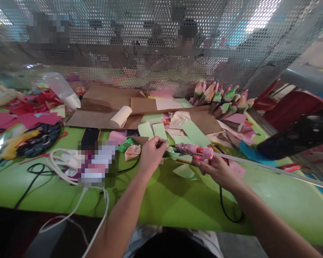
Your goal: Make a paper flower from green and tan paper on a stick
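Observation:
My right hand (218,170) grips a pink hot glue gun (195,151), with a long clear glue stick (274,165) reaching out of its back to the right. A small red light glows on the gun. The gun's nozzle points left, close to my left hand (154,150), whose fingertips are pinched together. What they hold is hidden. Crumpled green paper (173,154) lies just below the nozzle, beside those fingertips. A thin yellowish stick (185,161) runs under the gun. On the table beneath, there is a cut piece of light green paper (184,171).
Brown paper (104,98), green slips (196,132) and a white roll (121,116) lie behind my hands. Wrapped paper flowers (223,96) stand back right, near a dark bottle (296,138). Left are white cables (104,200), a yellow glue gun (18,143) and black coils (45,139).

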Motion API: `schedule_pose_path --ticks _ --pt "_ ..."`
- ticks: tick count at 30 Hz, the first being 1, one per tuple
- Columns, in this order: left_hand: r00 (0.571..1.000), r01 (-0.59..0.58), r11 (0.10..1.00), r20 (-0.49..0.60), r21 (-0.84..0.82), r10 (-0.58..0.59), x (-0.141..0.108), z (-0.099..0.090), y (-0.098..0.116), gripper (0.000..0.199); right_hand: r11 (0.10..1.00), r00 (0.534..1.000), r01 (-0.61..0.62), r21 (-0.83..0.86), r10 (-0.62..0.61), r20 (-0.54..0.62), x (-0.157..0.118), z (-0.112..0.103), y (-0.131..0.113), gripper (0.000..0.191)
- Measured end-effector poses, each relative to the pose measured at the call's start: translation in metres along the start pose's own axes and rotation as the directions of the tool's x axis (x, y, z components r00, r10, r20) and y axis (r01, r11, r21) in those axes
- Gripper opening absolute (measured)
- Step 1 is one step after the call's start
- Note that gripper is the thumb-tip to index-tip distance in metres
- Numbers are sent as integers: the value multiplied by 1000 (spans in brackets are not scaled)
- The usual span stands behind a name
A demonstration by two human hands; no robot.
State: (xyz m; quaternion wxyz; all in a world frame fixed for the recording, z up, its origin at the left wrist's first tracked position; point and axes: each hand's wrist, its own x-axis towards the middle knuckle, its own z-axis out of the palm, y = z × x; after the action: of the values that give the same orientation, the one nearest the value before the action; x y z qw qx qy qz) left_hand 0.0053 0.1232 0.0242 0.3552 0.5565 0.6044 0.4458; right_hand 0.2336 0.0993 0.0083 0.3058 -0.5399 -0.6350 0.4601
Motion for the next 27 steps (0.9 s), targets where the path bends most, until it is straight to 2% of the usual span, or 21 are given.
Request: schedule_pose_path --ticks 10,16,21,27 --pt "1000 -6 1000 17 15 6 -2 -1 1 11 1000 1000 1 -11 -1 -5 0 0 -2 59" --pt "999 -26 999 -18 22 26 0 -1 -1 10 1000 1000 2 -7 -2 0 1 0 3 61" --pt "1000 -12 1000 12 16 12 -1 -1 0 11 999 1000 25 30 -25 6 0 1 1 59" --pt "999 -20 1000 35 5 20 1 -1 -2 13 999 999 46 -21 -45 10 1 2 -3 58"
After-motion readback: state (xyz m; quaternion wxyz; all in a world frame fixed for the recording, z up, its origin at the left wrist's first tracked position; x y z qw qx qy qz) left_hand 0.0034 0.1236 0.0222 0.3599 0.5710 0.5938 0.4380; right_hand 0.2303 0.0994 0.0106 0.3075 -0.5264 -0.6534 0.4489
